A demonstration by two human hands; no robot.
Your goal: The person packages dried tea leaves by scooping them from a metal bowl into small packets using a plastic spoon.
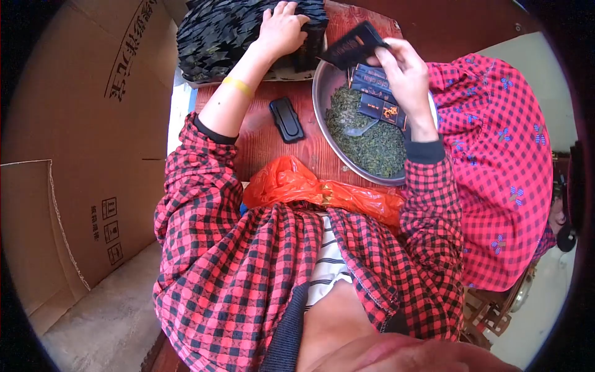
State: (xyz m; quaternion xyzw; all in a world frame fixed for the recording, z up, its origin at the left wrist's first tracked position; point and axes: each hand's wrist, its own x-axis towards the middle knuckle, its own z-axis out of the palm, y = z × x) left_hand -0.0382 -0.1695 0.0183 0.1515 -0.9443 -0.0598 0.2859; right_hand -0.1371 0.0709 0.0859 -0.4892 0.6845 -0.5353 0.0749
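Note:
My right hand (403, 71) pinches a black printed packet (353, 46) above the far rim of a round metal basin (328, 133). Dark green leaves (365, 146) fill the basin, with blue-black printed packets (381, 108) and a small clear scoop (361, 129) lying on them. At the far left of the table, my left hand (283, 30) rests on a large pile of black packets (217, 40), its fingers spread over them. Whether it holds one of them is hidden. Between pile and basin lies a black oblong case (286, 119) on the red table (254, 146).
Red plastic bag (310, 186) along the table's near edge. A tall cardboard box (80, 111) stands at the left. Close on the right is pink-and-black checked cloth (496, 167), with part of another person at the far right edge.

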